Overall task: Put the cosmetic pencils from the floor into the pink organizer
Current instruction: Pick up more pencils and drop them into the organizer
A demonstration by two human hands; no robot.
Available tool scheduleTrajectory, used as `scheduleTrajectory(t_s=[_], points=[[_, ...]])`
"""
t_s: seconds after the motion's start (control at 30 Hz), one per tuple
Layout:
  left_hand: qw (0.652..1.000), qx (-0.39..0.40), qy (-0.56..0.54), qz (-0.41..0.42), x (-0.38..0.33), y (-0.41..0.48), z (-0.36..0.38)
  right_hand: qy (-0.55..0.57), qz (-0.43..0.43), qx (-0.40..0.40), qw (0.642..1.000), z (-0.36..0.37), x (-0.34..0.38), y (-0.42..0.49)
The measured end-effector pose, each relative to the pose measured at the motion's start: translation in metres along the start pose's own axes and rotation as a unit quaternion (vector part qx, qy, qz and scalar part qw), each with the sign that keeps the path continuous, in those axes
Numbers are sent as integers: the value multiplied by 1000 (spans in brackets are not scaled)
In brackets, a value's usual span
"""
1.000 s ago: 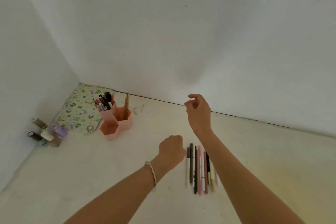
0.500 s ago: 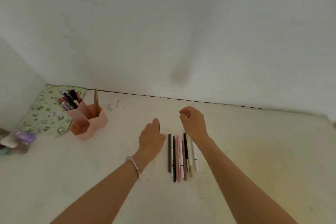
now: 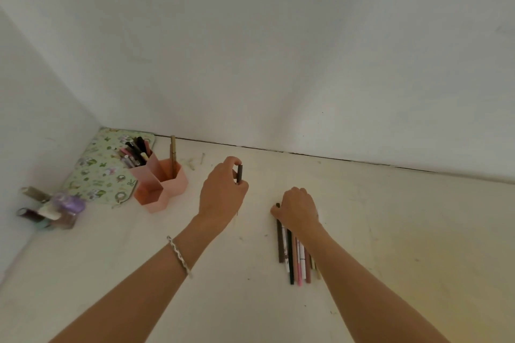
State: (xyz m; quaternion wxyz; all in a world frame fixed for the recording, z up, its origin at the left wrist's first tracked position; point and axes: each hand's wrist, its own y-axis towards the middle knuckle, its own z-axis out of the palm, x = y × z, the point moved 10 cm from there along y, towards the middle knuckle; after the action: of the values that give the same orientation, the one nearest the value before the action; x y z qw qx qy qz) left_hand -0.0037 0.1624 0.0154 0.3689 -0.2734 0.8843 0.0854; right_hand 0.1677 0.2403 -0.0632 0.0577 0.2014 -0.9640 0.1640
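Observation:
A pink organizer (image 3: 167, 189) of hexagonal cups stands on the floor at the left; its back cup holds several pencils, another holds one tall brown pencil (image 3: 172, 153). A row of several cosmetic pencils (image 3: 291, 253) lies on the floor right of centre. My left hand (image 3: 223, 192) is raised between the organizer and the row, gripping a dark pencil (image 3: 239, 173) upright. My right hand (image 3: 298, 210) rests on the far ends of the row, fingers curled around the tip of a brown pencil there.
A green floral pouch (image 3: 103, 167) lies in the corner behind the organizer. Several small nail polish bottles (image 3: 53, 207) stand at the far left by the wall. White walls close off the back and left.
My left hand has lifted a dark pencil off the row and moved left toward the organizer. My right hand came down onto the far ends of the pencils.

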Motion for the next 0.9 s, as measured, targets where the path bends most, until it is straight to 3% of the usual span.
scheduleTrajectory(t_s=[0.1, 0.17, 0.3, 0.4, 0.5, 0.6, 0.67, 0.8, 0.9], points=[[999, -7, -34, 4, 3, -1, -7, 41, 9, -17, 999, -12, 3, 3], [995, -37, -88, 26, -2, 3, -28, 146, 45, -54, 987, -30, -1, 7], [966, -196, -153, 73, 0, 19, -117, 405, 85, -121, 902, -73, 1, 16], [952, -286, -72, 83, 15, 24, -167, 485, 63, -171, 856, -101, 20, 17], [965, -243, 39, 93, 25, 36, -166, 524, 31, -220, 822, -118, 50, 13], [943, -201, 243, 107, 30, 42, -150, 558, -10, -223, 799, -120, 86, 10], [930, -200, 292, 96, 39, 45, -152, 565, -38, -222, 794, -121, 110, 8], [933, -268, 219, 99, 42, 41, -185, 555, -90, -198, 803, -117, 160, 9], [939, -276, 174, 105, 40, 38, -202, 521, -117, -178, 827, -105, 191, 8]])
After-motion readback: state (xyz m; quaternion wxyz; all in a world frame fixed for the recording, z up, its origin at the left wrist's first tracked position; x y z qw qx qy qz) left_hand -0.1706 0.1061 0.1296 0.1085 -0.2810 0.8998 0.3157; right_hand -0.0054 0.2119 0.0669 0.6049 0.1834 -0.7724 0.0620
